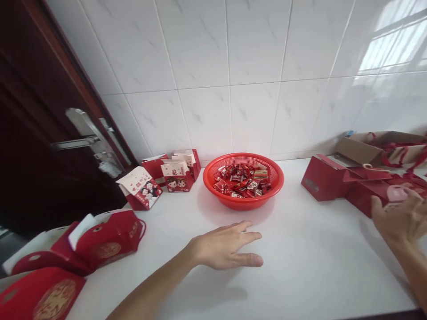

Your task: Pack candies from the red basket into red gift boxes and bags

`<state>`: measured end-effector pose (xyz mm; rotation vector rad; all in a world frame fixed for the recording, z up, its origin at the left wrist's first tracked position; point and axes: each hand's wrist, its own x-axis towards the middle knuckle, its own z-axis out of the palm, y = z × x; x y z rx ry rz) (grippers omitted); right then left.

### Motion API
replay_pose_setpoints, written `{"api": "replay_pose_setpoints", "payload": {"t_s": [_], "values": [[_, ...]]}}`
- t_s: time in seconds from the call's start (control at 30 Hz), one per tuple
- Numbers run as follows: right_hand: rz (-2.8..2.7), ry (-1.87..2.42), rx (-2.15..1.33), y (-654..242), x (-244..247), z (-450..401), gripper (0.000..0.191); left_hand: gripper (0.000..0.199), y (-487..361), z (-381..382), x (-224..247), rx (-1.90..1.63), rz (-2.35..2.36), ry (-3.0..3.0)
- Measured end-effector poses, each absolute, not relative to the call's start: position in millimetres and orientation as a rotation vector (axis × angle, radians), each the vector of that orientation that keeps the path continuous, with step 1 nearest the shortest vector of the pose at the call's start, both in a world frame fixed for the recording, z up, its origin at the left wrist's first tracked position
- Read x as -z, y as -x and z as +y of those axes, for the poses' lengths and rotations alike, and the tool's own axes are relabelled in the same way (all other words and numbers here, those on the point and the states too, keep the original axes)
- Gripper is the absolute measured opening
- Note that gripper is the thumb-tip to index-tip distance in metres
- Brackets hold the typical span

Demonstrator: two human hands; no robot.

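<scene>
Left hand [227, 246], fingers spread, empty, near 1 red basket [243, 203] on a white surface [300, 266]; right hand [402, 218] at red boxes [325, 178], grip unclear; 4 small boxes [178, 178] leftward.

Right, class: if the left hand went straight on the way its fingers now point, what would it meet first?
The left hand would pass along the white tabletop, then probably meet the red box beside the right hand, or that hand itself; height is unclear.
</scene>
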<state>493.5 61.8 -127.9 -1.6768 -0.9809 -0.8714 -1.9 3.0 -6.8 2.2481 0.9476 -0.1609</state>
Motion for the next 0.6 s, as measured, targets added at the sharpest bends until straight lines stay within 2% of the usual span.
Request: {"api": "replay_pose_setpoints", "payload": {"t_s": [0.1,0.2,0.27,0.33,0.43,0.5,0.6], "values": [[-1.042,1.457,0.881,-459,107,58,0.062,0.082,2,6,7,0.105,0.92,-2.295],[-1.488,1.207,0.77,-390,82,43,0.037,0.074,4,10,5,0.015,0.888,-2.35],[-1.803,0.929,0.562,-332,71,26,0.023,0.068,7,14,2,-0.069,0.881,-2.368],[-2.057,0.724,0.217,-272,71,4,0.02,0.062,12,18,-3,-0.174,0.888,-2.359],[-2.385,0.344,-0.083,-195,96,-31,0.016,0.054,26,23,-12,-0.359,0.956,-2.309],[-2.475,0.053,-0.096,-158,125,-47,0.02,0.05,41,25,-20,-0.469,1.061,-2.285],[-2.524,-0.086,-0.076,-127,165,-59,0.033,0.049,76,25,-36,-0.513,1.356,-2.273]]}}
